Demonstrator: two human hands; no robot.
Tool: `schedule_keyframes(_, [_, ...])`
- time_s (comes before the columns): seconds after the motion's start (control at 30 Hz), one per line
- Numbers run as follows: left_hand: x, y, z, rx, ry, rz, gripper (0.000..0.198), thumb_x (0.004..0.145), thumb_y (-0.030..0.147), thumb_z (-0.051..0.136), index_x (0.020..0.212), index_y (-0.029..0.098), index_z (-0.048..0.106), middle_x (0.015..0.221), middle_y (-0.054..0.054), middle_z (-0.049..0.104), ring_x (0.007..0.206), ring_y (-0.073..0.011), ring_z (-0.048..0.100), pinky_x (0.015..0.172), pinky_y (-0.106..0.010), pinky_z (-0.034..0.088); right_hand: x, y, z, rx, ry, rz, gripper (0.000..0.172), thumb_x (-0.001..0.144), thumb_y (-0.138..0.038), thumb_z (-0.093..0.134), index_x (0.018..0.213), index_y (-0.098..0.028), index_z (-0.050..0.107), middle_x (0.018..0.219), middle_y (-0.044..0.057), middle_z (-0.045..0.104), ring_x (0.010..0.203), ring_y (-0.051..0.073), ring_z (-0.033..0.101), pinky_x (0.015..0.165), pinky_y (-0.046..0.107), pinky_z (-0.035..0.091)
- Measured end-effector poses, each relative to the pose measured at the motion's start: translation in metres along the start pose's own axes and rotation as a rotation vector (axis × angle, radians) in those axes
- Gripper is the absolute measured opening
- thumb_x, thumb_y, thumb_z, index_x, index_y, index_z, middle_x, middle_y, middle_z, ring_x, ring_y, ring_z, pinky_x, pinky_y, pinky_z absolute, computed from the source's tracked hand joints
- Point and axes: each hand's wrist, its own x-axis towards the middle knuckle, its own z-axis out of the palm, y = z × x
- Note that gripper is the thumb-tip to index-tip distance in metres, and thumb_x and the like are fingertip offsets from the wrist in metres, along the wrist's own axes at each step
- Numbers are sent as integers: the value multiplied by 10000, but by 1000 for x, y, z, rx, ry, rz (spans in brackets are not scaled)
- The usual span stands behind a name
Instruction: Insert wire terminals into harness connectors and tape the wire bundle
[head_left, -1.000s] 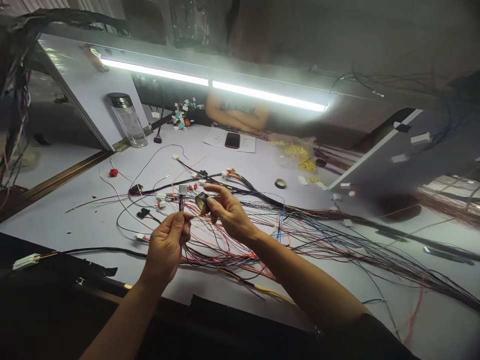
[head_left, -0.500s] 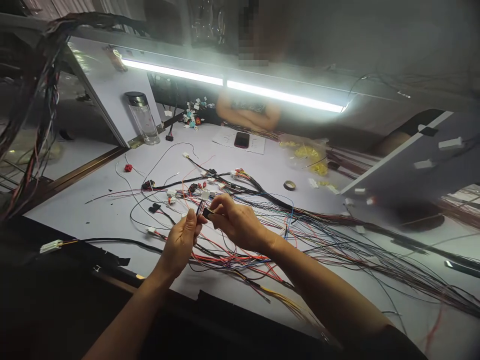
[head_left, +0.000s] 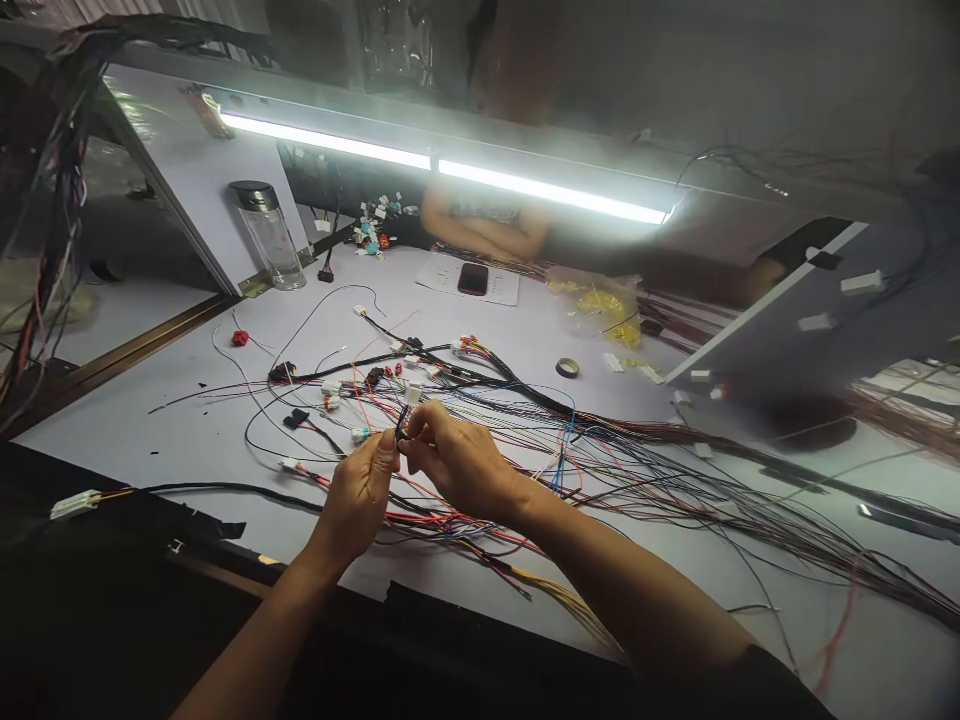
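Note:
My left hand [head_left: 361, 490] is closed, thumb and fingers pinching a thin bunch of dark wires [head_left: 402, 420]. A white connector [head_left: 412, 394] stands at the top end of that bunch, just above my fingertips. My right hand [head_left: 461, 460] meets the left at the same wires, fingers curled and pinched together; a small dark piece shows at its fingertips, mostly hidden. Around both hands lies a spread wiring harness with a black sleeved branch [head_left: 517, 385], red wires [head_left: 442, 520] and a black connector [head_left: 296, 418] on the left.
A glass bottle [head_left: 270, 240] stands at the back left near a panel. A phone [head_left: 473, 278] lies on paper, with a tape roll [head_left: 568, 368] and a bag of yellow parts [head_left: 600, 302] further right. A lamp [head_left: 547, 190] spans the back; another person's folded arms [head_left: 487, 235] rest behind.
My right hand has closed in on the left hand at the wires, and the black piece it held is now mostly covered. The whole view has shifted slightly.

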Motion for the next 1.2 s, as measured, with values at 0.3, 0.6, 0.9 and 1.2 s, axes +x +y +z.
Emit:
schedule_keyframes(0.3, [0, -9, -7, -4, -109, 77, 362, 945, 438, 396, 721, 187, 531, 732, -21, 510, 678, -143, 467, 629, -269, 378, -7, 5, 8, -3, 31, 6, 108, 931, -303, 522, 971, -249, 438, 819, -41, 686, 683, 128, 600, 660, 233, 361])
schedule_keyframes(0.6, [6, -9, -10, 167, -135, 300, 312, 954, 308, 408, 708, 177, 549, 675, -5, 516, 631, -124, 485, 626, -257, 386, -10, 9, 13, 30, 67, -2, 130, 910, -291, 562, 909, -248, 439, 778, -54, 695, 642, 116, 596, 619, 212, 341])
schedule_keyframes(0.9, [7, -14, -7, 420, -9, 578, 228, 929, 172, 440, 716, 175, 523, 667, -5, 503, 597, -111, 461, 588, -242, 363, -18, 16, 20, 52, 116, 1, 144, 900, -286, 575, 869, -243, 441, 728, -70, 698, 554, 98, 556, 577, 201, 311])
schedule_keyframes(1.2, [6, -12, -10, 157, -28, 267, 264, 936, 333, 436, 754, 185, 556, 576, 16, 414, 507, -117, 394, 507, -258, 336, -24, 21, 20, 130, 113, 40, 124, 897, -285, 583, 913, -240, 468, 792, -52, 710, 615, 102, 574, 595, 196, 337])
